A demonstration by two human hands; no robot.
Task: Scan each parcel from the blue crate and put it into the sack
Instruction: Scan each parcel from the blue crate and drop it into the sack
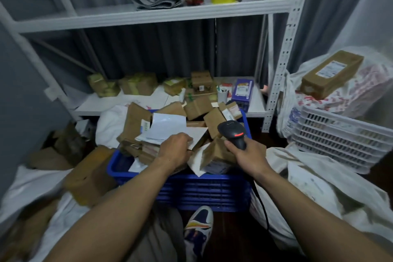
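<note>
Here the left hand (174,148) pinches a flat white parcel (200,134), the right hand (244,154) clasps a black scanner (232,132).

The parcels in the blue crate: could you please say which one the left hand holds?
The flat white envelope, gripped at its edge by the left hand; most others are brown boxes.
</note>
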